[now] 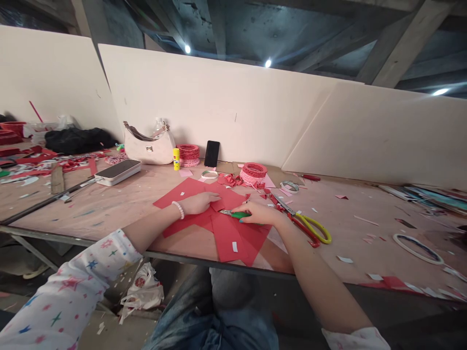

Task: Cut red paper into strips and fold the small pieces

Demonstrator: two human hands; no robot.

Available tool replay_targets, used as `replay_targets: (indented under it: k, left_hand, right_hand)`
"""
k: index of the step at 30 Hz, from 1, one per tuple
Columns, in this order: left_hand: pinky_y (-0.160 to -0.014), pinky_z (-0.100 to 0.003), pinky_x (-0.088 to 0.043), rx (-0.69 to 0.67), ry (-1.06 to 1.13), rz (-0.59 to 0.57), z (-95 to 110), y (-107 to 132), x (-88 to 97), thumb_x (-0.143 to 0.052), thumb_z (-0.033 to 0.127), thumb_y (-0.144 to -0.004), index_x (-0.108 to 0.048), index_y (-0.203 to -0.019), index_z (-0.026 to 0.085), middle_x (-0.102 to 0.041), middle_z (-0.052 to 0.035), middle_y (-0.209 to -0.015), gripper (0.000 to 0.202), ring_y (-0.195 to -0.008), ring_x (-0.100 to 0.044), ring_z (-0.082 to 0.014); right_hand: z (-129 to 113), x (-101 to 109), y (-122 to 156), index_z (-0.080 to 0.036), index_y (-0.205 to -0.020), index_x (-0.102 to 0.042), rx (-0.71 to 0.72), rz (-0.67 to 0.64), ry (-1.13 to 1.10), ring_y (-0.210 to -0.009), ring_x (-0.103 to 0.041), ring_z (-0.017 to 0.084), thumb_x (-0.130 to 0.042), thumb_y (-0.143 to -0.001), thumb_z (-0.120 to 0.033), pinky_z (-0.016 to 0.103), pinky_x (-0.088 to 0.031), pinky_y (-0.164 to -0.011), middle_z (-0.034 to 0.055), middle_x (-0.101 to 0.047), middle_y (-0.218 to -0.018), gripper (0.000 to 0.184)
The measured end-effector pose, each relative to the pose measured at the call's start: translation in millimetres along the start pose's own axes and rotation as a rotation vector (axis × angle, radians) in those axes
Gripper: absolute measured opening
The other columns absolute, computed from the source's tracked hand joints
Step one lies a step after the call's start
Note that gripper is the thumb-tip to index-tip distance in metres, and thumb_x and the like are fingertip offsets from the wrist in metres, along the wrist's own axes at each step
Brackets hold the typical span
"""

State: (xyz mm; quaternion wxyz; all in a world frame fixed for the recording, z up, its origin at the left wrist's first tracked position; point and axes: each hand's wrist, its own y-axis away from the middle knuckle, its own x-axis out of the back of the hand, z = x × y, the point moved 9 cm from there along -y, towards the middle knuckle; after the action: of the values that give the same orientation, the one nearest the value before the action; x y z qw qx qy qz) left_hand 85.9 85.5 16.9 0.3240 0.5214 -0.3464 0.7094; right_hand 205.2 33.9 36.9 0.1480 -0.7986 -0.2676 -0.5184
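My left hand (199, 202), with a pink bead bracelet at the wrist, reaches over red paper sheets (186, 188). Its fingers are closed on a small red paper piece (218, 204); the thumb is partly hidden. My right hand (257, 213) grips a green-handled tool (239, 214) whose metal tip points left at that piece. Whether its tip is a blade or jaws is too small to tell. Red sheets overlap below both hands, and one strip (228, 238) reaches the table's front edge. Scissors with yellow and red handles (308, 228) lie right of my right hand.
Stacked red and pink rings (254, 173) stand behind the sheets, near tape rolls (209, 175) and a black phone (212, 153). A glue stick (176, 159), a handbag (149, 147) and a white device (118, 172) are further left. Paper scraps litter the table (124, 209).
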Motion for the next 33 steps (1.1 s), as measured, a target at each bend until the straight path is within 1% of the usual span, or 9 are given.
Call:
replay_targets:
  k: [3, 6, 9, 14, 18, 23, 27, 29, 33]
  left_hand:
    - [-0.108, -0.031, -0.022, -0.047, 0.035, -0.119, 16, 2, -10.7, -0.029, 0.019, -0.091, -0.039, -0.133, 0.015, -0.036, -0.0069, -0.141, 0.044, -0.131, -0.028, -0.0182]
    - [-0.109, -0.042, -0.013, -0.015, -0.011, -0.255, 20, 7, -21.7, -0.027, 0.040, -0.094, -0.023, -0.141, 0.017, -0.020, -0.0078, -0.147, 0.053, -0.136, -0.014, -0.0239]
    - [-0.107, -0.050, -0.007, 0.011, -0.036, -0.344, 19, 11, -27.7, -0.023, 0.049, -0.092, -0.014, -0.143, 0.020, -0.010, -0.0068, -0.148, 0.060, -0.136, -0.006, -0.0269]
    - [-0.108, -0.045, -0.013, -0.008, -0.023, -0.323, 19, 11, -26.3, -0.025, 0.049, -0.092, -0.016, -0.143, 0.018, -0.011, -0.0077, -0.148, 0.061, -0.136, -0.009, -0.0258]
    - [-0.108, -0.045, -0.013, -0.008, -0.051, -0.308, 20, 11, -26.3, -0.025, 0.050, -0.091, -0.015, -0.143, 0.015, -0.008, -0.0092, -0.148, 0.063, -0.136, -0.010, -0.0264]
    - [-0.108, -0.041, -0.010, -0.062, -0.033, -0.302, 20, 16, -23.9, -0.026, 0.051, -0.091, -0.012, -0.144, 0.017, -0.009, -0.0078, -0.149, 0.064, -0.136, -0.009, -0.0250]
    - [-0.109, -0.037, -0.007, -0.161, -0.006, -0.268, 22, 21, -18.8, -0.026, 0.051, -0.091, -0.010, -0.144, 0.021, -0.012, -0.0053, -0.149, 0.063, -0.136, -0.011, -0.0217]
    - [-0.109, -0.038, -0.004, -0.173, -0.017, -0.268, 22, 23, -18.5, -0.024, 0.051, -0.092, -0.008, -0.144, 0.022, -0.012, -0.0051, -0.149, 0.062, -0.137, -0.010, -0.0211]
    - [-0.109, -0.041, 0.000, -0.161, -0.030, -0.283, 21, 23, -19.9, -0.023, 0.051, -0.092, -0.005, -0.144, 0.023, -0.009, -0.0049, -0.149, 0.062, -0.137, -0.009, -0.0210]
  right_hand:
    - [1, -2, 0, -0.030, -0.112, -0.063, -0.006, -0.028, 0.056, -0.067, -0.057, 0.015, -0.054, -0.069, -0.020, 0.022, -0.036, -0.054, -0.0023, -0.069, -0.098, 0.045]
    - [-1, -2, 1, -0.030, -0.113, -0.063, -0.014, -0.033, 0.067, -0.069, -0.058, 0.016, -0.053, -0.069, -0.020, 0.023, -0.038, -0.057, -0.0018, -0.067, -0.104, 0.046]
    - [-5, -2, 1, -0.029, -0.114, -0.062, -0.003, -0.051, 0.050, -0.076, -0.059, 0.018, -0.051, -0.070, -0.018, 0.025, -0.041, -0.064, -0.0017, -0.066, -0.109, 0.047]
    - [-5, -6, -3, -0.030, -0.115, -0.060, 0.057, -0.063, -0.005, -0.090, -0.060, 0.021, -0.053, -0.071, -0.019, 0.027, -0.043, -0.074, -0.0018, -0.063, -0.113, 0.046]
    - [5, -6, -7, -0.029, -0.118, -0.059, 0.038, -0.055, 0.050, -0.098, -0.058, 0.023, -0.056, -0.072, -0.021, 0.030, -0.043, -0.080, 0.0004, -0.062, -0.116, 0.047]
    - [-4, -6, 0, -0.031, -0.122, -0.055, 0.033, -0.040, 0.141, -0.095, -0.058, 0.023, -0.054, -0.074, -0.020, 0.028, -0.043, -0.074, 0.0027, -0.063, -0.114, 0.050]
    - [-13, -9, 12, -0.032, -0.126, -0.050, 0.039, 0.012, 0.247, -0.083, -0.059, 0.021, -0.047, -0.079, -0.022, 0.027, -0.041, -0.067, 0.0052, -0.064, -0.103, 0.049]
    - [-13, -12, 16, -0.033, -0.127, -0.049, 0.037, 0.036, 0.277, -0.082, -0.058, 0.021, -0.045, -0.081, -0.023, 0.028, -0.041, -0.067, 0.0052, -0.063, -0.101, 0.047]
    - [-9, -17, 16, -0.033, -0.126, -0.050, 0.029, 0.070, 0.277, -0.089, -0.057, 0.021, -0.043, -0.083, -0.024, 0.028, -0.040, -0.073, 0.0048, -0.062, -0.105, 0.045]
